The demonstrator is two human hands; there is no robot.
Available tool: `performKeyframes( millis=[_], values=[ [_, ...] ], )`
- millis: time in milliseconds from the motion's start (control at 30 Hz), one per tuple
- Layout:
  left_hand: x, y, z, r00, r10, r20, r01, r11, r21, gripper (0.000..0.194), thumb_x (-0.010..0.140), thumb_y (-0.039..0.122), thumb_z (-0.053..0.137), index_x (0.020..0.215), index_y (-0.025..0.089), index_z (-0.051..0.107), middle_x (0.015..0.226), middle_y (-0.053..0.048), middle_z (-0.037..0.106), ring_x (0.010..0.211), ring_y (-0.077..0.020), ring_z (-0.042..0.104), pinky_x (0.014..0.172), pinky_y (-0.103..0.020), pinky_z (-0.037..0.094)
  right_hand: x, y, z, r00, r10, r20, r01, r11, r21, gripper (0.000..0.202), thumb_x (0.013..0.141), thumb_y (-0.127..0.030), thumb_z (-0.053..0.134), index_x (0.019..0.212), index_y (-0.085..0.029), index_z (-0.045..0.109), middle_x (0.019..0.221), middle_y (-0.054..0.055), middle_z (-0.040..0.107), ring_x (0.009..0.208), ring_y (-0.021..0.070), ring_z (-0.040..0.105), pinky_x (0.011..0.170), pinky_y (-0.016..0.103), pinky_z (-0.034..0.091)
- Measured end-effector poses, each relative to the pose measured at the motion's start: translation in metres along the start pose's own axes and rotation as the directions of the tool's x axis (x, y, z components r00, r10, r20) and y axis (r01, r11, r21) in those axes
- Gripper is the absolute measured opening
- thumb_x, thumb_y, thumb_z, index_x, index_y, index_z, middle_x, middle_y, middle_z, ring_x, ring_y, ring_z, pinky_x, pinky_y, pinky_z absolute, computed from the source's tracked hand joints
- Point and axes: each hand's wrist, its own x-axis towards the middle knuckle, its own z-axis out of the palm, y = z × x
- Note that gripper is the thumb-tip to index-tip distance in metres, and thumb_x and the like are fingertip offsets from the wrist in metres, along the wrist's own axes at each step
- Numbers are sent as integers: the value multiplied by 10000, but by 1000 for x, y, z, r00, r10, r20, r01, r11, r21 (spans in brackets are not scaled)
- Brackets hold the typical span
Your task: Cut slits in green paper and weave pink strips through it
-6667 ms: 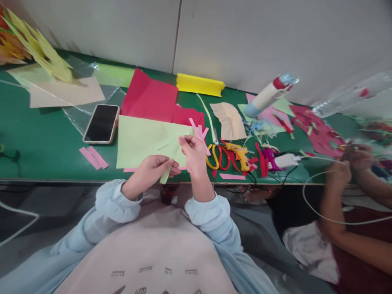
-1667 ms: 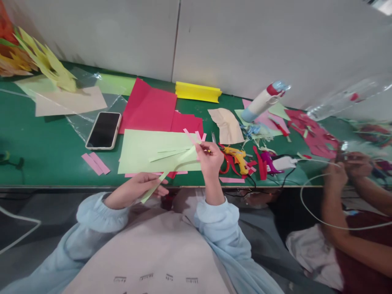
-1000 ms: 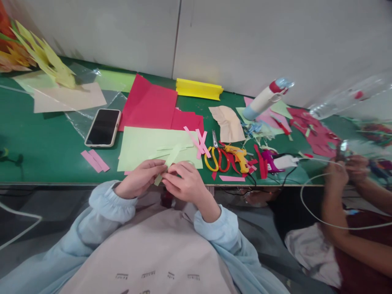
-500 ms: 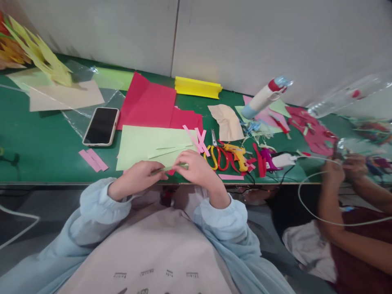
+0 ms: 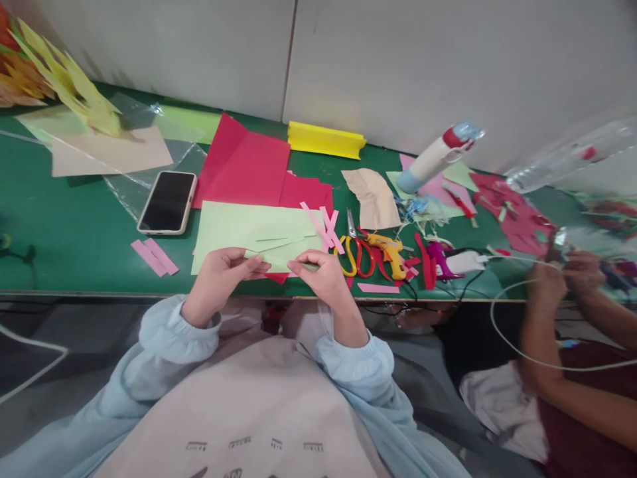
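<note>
Between my two hands a light green paper strip [image 5: 277,263] is stretched, just above the table's front edge. My left hand [image 5: 226,271] pinches its left end between thumb and fingers. Its right end is pinched by my right hand [image 5: 318,269]. Behind the hands lies a larger light green sheet [image 5: 223,226], with narrow cut green strips [image 5: 286,244] on top of it. Several pink strips [image 5: 323,224] cross at that sheet's right edge. Scissors with yellow and red handles [image 5: 355,252] rest to the right of my right hand.
Red sheets [image 5: 253,166] lie behind the green one, a phone [image 5: 168,202] to the left. Yellow [image 5: 391,251] and purple [image 5: 438,260] glue guns sit at right with cords. A bottle [image 5: 430,161] stands behind them. A co-worker's hands [image 5: 547,282] are at far right.
The strip now shows a broader face between my hands; before, it was seen nearly edge-on. My hands have shifted slightly, still pinching it. The view has shifted a little.
</note>
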Motion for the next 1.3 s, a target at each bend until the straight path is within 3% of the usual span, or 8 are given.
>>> performKeyframes(
  millis=[367, 1133, 1300],
  values=[
    [-1, 1, -1, 1000, 12, 23, -13, 1000, 24, 445, 720, 559, 749, 839, 132, 714, 892, -112, 771, 877, -238, 731, 880, -376, 596, 1, 2, 1, 999, 43, -2, -43, 998, 40, 321, 752, -478, 723, 633, -190, 642, 656, 0, 632, 661, 154, 567, 648, 271, 438],
    [-1, 5, -2, 1000, 0, -20, 0, 1000, 13, 425, 687, 550, 775, 712, 139, 671, 783, -91, 763, 797, -224, 738, 804, -338, 619, 4, 0, -5, 999, 23, 39, -24, 999, 36, 231, 747, -399, 731, 669, -186, 686, 687, 9, 684, 692, 154, 613, 679, 269, 472],
    [0, 5, -7, 997, 3, -81, -3, 1000, -1, 416, 673, 527, 790, 772, 133, 696, 755, -84, 760, 779, -224, 739, 790, -346, 625, 2, 2, -13, 991, 107, 81, -109, 994, 28, 242, 734, -396, 728, 743, -154, 723, 659, 15, 683, 579, 116, 556, 555, 237, 435]
  ],
)
